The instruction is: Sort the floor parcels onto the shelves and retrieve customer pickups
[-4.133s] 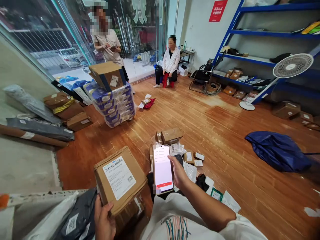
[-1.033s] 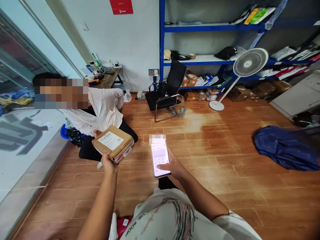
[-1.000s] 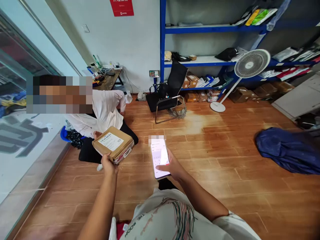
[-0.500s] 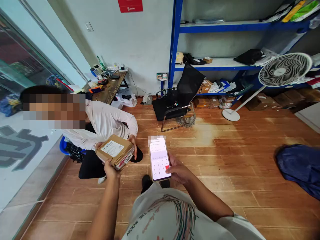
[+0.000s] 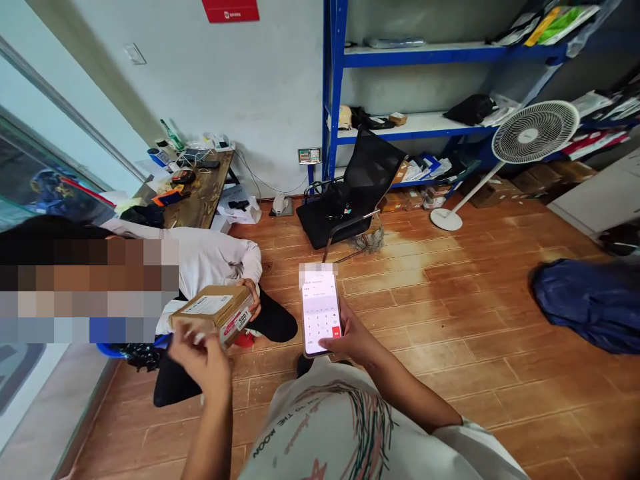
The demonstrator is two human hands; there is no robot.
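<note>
My right hand (image 5: 350,337) is wrapped round a smartphone (image 5: 319,310), its thumb over the lower part of the lit screen. The screen shows a number keypad with a red key. My left hand (image 5: 203,360) is raised in front of a brown cardboard box (image 5: 213,307), fingers apart and blurred at the tips; I see no grip on the box. Whether a fingertip still touches it I cannot tell. The box bears a white label on top and a tag reading 5001 on its side. A co-worker's hand (image 5: 254,300) holds its far right end.
The co-worker in a white shirt (image 5: 215,257) crouches at the left. Beyond are a wooden table (image 5: 200,203) with small items, a black chair (image 5: 360,187), a blue shelf rack (image 5: 410,59) and a white standing fan (image 5: 535,133). A dark blue bundle (image 5: 585,307) lies on the floor.
My left hand has let go of the box and drawn off it; the box stays in the co-worker's hand. My right thumb has shifted left across the keypad. The view has turned slightly right.
</note>
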